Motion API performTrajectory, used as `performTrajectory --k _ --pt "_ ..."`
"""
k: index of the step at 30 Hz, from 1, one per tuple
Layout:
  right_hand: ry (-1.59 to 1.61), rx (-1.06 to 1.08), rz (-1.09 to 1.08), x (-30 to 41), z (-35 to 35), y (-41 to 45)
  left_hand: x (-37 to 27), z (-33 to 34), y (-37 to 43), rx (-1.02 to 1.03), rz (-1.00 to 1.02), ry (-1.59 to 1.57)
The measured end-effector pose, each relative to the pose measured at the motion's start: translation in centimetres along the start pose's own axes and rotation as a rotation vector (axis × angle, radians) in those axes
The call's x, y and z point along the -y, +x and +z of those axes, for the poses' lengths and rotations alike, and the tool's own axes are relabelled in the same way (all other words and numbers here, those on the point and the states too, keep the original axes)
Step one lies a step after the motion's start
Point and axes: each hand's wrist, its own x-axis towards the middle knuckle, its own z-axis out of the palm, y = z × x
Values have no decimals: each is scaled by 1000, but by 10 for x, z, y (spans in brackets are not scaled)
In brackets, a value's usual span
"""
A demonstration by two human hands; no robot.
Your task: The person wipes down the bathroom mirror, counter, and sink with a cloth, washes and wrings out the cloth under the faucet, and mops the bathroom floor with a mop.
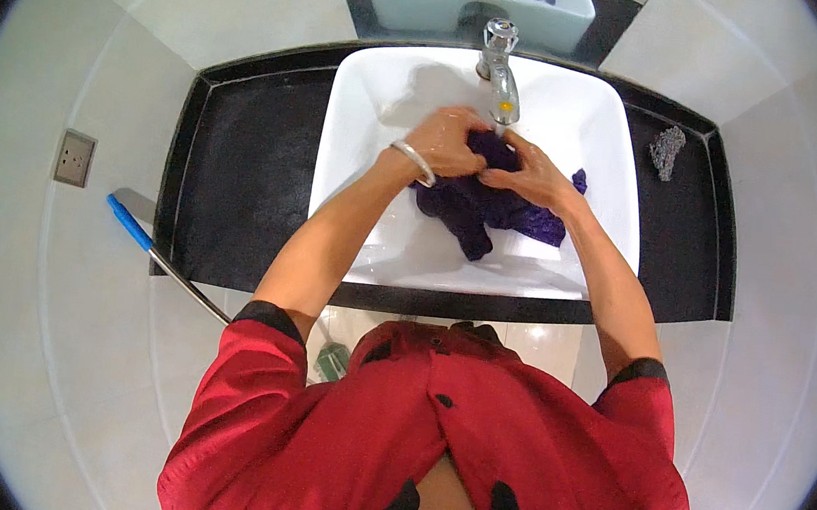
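A dark purple cloth (488,204) lies bunched in the white ceramic washbasin (408,262), its loose folds spread over the basin floor. Both hands grip its upper part just below the spout of the chrome tap (503,78). My left hand (449,140), slightly blurred and with a silver bangle (414,162) at the wrist, holds the cloth from the left. From the right, my right hand (533,175) pinches it between thumb and fingers. A short stream of water seems to run from the spout onto the cloth. The fingertips are partly hidden in the folds.
The basin stands on a black countertop (254,164) with a raised rim. A steel-wool scourer (666,153) lies at its right. A blue-handled pole (130,222) leans at the left, below a wall socket (76,158). Behind the tap, a mirror (478,16) reflects the basin.
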Motion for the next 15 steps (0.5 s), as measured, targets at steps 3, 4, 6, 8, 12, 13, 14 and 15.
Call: performTrajectory --k 3,4,6,8,12,13,14,15 --pt "93 103 488 -33 8 8 7 -9 -23 -307 -106 250" --pt "316 8 418 -32 15 2 4 -6 -38 4 -467 -204" --pt "514 -91 398 -6 25 -2 -13 12 -58 290 -942 -930" --pt "525 -262 291 15 54 5 -4 45 -70 142 -1033 -1521" --pt "156 -349 8 28 79 20 10 61 -51 -269 -741 -1913" --pt "158 -374 5 23 69 23 8 54 -41 -346 -846 -1762" --pt "-7 -432 123 8 51 25 5 45 -42 -367 -873 -1499" --pt "-98 -440 247 -17 28 23 -5 24 -40 -363 -887 -1235"
